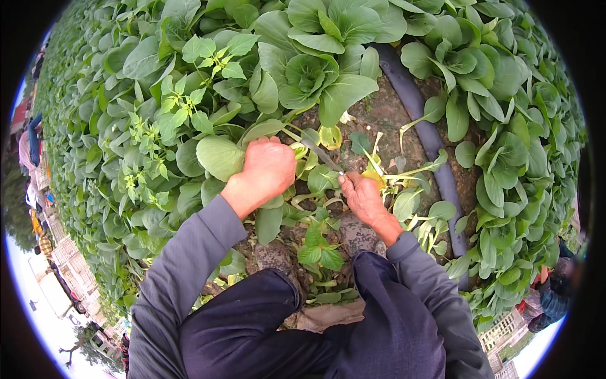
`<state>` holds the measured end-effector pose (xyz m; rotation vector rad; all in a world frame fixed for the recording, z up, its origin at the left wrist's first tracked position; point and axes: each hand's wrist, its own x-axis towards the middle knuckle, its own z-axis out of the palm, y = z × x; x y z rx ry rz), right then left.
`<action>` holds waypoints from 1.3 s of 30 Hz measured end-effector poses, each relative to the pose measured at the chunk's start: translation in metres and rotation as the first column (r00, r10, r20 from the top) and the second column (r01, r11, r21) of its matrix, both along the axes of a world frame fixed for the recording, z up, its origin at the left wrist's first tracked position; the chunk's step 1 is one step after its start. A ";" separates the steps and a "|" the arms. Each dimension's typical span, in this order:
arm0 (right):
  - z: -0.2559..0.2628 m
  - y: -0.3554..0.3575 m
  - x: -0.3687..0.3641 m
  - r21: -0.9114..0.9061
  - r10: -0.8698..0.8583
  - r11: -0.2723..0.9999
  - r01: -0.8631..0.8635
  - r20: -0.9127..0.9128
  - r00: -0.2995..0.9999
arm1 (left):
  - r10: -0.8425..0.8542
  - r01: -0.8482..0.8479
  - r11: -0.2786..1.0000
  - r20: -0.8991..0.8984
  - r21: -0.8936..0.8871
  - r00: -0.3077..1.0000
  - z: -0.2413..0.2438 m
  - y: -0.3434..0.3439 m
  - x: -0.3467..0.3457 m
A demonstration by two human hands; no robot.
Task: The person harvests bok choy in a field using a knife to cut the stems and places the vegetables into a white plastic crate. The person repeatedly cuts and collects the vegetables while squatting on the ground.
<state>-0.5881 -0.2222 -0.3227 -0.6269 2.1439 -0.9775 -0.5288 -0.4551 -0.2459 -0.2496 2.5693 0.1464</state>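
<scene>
My left hand [270,163] is closed in a fist around a leafy green that looks like bok choy [220,156]. Broad leaves stick out on the fist's left side, and pale stalks show to its right. A small knife [323,155] is in my right hand [367,196], its narrow blade slanting up and left towards those stalks. The blade's tip lies close to the stalks; whether it touches them I cannot tell. My fingers hide most of the knife's handle. Cut stalks and loose leaves [409,177] lie on the soil beside my right hand.
A dark flat hose [421,118] runs along the soil on the right. Dense leafy greens [307,76] grow ahead and on both sides. Light-green weeds [182,104] rise among them at left. Between my shoes a small plant [319,248] stands. Other people [551,303] appear at the rim.
</scene>
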 end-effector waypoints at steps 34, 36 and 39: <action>0.046 -0.019 -0.009 0.110 -0.033 0.992 0.054 -0.179 0.983 | -0.242 0.259 0.960 -0.151 0.103 0.958 0.074 0.028 0.001; 0.064 -0.014 0.001 0.010 -0.071 0.997 0.074 -0.147 0.987 | -0.251 0.241 0.967 -0.145 -0.087 0.957 0.048 0.006 0.007; 0.071 -0.008 0.015 -0.073 -0.035 0.997 0.028 -0.099 0.994 | -0.019 0.001 0.994 -0.158 -0.113 0.987 0.026 -0.022 0.043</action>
